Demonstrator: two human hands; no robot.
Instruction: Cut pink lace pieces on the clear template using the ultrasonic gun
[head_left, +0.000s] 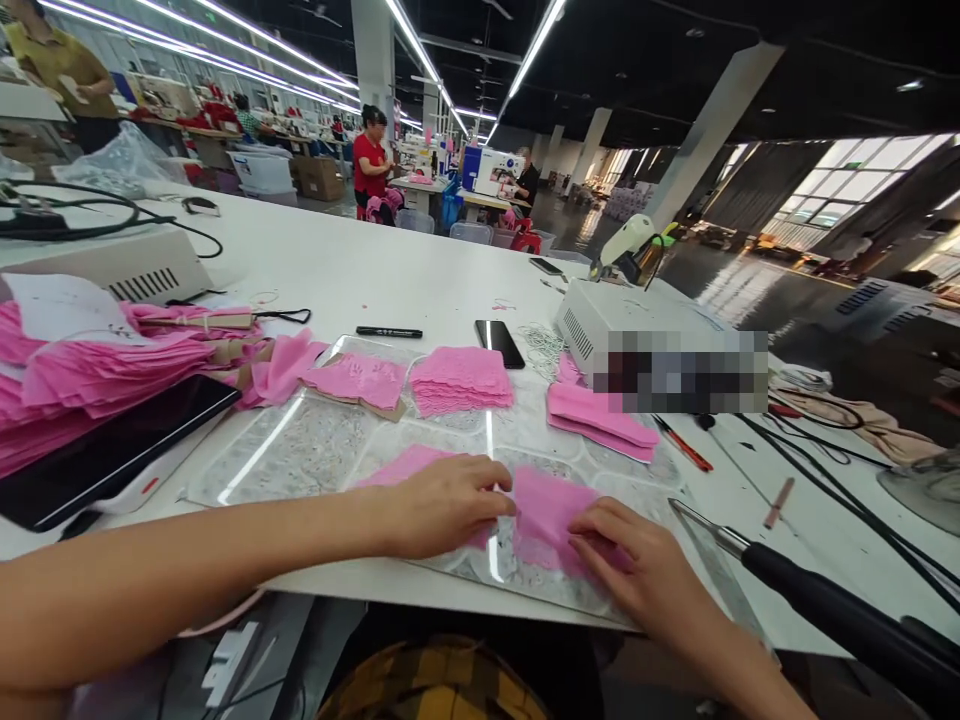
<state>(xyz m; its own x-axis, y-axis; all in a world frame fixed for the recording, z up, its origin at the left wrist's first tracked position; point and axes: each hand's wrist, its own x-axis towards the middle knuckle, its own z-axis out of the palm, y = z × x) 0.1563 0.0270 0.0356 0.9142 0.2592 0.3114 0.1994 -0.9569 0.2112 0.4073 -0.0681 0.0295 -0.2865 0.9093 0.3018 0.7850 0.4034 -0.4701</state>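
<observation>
a worker's two bare hands press on a pink cloth piece (pixel 544 512) at the near edge of a white worktop (pixel 420 270) on a garment factory floor. left hand (pixel 442 505) lies open, palm down, fingers on the piece's left edge. it also covers part of a second pink piece (pixel 401 465) just beside it. right hand (pixel 637 565) is open too, fingertips flat on the piece's lower right corner; nothing is gripped. both pieces lie on a clear plastic sheet (pixel 300 450) w/ a speckled pattern under it. further back on the sheet: a stack of pink pieces (pixel 461 380) at centre, a pink piece on card (pixel 360 380) to its left & a folded pink stack (pixel 600 420) to the right. behind them, a black phone (pixel 499 343) & a black marker (pixel 388 332). at left, a heap of pink cloth (pixel 67 375) w/ a dark tablet (pixel 112 450) in front. at right, a black-handled tool (pixel 825 600) w/ a metal tip lies near the right hand, w/ a red pen (pixel 682 445) beyond it & a white box unit (pixel 607 315) further back. in the bkgd, a person in a red top (pixel 370 160) stands at another worktop.
</observation>
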